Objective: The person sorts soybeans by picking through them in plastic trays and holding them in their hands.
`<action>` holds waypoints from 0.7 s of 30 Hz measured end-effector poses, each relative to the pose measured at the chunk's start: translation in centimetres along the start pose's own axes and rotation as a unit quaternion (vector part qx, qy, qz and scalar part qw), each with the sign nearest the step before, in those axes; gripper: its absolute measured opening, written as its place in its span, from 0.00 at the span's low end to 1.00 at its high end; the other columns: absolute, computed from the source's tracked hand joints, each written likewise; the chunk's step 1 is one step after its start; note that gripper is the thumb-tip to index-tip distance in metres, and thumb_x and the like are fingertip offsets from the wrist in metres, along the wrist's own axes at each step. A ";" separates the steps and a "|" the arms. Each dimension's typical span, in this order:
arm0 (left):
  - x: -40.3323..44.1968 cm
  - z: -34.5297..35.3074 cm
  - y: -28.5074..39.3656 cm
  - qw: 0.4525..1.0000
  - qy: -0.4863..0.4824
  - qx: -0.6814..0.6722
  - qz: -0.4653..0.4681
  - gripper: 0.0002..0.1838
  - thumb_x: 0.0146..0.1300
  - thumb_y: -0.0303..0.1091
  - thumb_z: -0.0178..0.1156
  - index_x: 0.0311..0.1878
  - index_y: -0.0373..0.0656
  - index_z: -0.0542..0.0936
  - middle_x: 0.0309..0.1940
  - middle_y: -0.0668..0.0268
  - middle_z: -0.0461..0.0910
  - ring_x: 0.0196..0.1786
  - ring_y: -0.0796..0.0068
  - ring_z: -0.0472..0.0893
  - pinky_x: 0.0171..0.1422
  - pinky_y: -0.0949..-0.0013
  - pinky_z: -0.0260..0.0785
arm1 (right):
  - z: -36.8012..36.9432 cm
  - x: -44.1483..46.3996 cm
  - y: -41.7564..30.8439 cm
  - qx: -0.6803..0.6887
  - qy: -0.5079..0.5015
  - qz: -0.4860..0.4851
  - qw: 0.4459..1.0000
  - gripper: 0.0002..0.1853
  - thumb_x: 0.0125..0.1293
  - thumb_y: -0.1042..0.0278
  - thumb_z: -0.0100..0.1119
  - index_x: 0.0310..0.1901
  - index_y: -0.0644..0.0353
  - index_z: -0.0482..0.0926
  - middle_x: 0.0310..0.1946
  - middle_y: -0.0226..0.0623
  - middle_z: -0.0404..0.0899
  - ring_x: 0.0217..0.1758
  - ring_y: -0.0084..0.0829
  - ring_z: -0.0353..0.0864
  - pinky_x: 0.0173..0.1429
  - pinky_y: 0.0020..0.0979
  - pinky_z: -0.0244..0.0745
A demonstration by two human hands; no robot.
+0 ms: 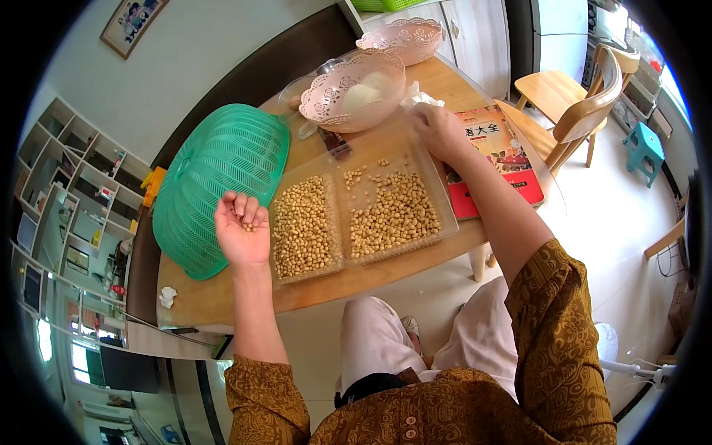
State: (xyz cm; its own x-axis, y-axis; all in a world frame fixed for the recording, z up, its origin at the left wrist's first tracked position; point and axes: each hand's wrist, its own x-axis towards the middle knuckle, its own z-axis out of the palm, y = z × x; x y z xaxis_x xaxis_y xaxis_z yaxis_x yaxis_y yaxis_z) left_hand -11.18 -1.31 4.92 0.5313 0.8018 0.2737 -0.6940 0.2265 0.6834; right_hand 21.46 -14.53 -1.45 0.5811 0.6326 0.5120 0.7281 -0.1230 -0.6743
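Observation:
My left hand (242, 241) is turned palm up with its fingers curled over a few soybeans (251, 228). It hovers just left of a clear plastic tray (342, 222) with two compartments. Small soybeans (302, 226) fill most of the left compartment. Larger pale beans (397, 215) lie in the right one, with some scattered toward its far side. My right hand (439, 133) is at the tray's far right corner, its fingers bent down beside a crumpled white tissue (423, 96). What those fingertips hold, if anything, is hidden.
A green mesh food cover (222, 178) stands left of the tray. Behind are two pink lace-edged baskets (334, 100). A red book (504, 163) lies on the right of the wooden table (356, 279). Wooden chairs (586, 104) stand beyond; a scrap of tissue (167, 297) sits front left.

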 end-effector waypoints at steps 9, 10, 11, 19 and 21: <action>-0.2 0.4 -0.2 0.999 -0.004 0.034 0.013 0.11 0.70 0.38 0.43 0.36 0.45 0.72 0.21 0.73 0.61 0.24 0.80 0.60 0.27 0.76 0.54 | 0.0 0.1 0.0 0.004 0.001 -0.004 1.000 0.11 0.62 0.63 0.51 0.37 0.58 0.80 0.33 0.46 0.81 0.38 0.47 0.79 0.44 0.43 0.73; -0.2 0.6 -0.2 0.999 -0.005 0.034 0.012 0.11 0.70 0.38 0.43 0.36 0.45 0.72 0.21 0.73 0.61 0.24 0.80 0.60 0.27 0.76 0.54 | 0.0 0.1 0.0 0.002 -0.003 0.002 1.000 0.11 0.62 0.62 0.51 0.37 0.58 0.80 0.33 0.46 0.81 0.38 0.47 0.79 0.44 0.43 0.73; -0.3 0.8 -0.3 0.998 0.006 0.052 0.017 0.11 0.70 0.38 0.43 0.36 0.45 0.72 0.21 0.73 0.61 0.24 0.81 0.60 0.28 0.76 0.54 | 0.0 0.1 0.1 0.002 -0.003 0.002 1.000 0.11 0.62 0.62 0.51 0.37 0.58 0.80 0.33 0.46 0.81 0.38 0.47 0.79 0.44 0.43 0.73; -0.5 1.1 -0.5 0.996 -0.001 0.088 0.029 0.11 0.69 0.37 0.43 0.36 0.43 0.72 0.21 0.73 0.61 0.24 0.81 0.60 0.28 0.76 0.54 | 0.1 0.1 0.2 -0.001 -0.006 0.006 1.000 0.11 0.62 0.61 0.51 0.37 0.57 0.80 0.33 0.46 0.81 0.38 0.47 0.79 0.44 0.43 0.74; -0.6 1.2 -0.5 0.990 0.003 0.133 0.052 0.13 0.69 0.39 0.41 0.36 0.43 0.73 0.23 0.70 0.65 0.27 0.79 0.64 0.34 0.74 0.59 | 0.2 0.1 0.3 -0.003 -0.005 0.005 1.000 0.11 0.62 0.61 0.51 0.37 0.57 0.80 0.33 0.46 0.81 0.38 0.47 0.79 0.44 0.43 0.74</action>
State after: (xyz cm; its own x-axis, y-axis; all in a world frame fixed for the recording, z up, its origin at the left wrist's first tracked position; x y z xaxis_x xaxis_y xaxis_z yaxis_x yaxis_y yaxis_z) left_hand -10.58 -2.58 5.20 0.4593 0.8170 0.3487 -0.5922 -0.0109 0.8057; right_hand 21.69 -14.34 -1.67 0.5844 0.6387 0.5005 0.7250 -0.1339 -0.6756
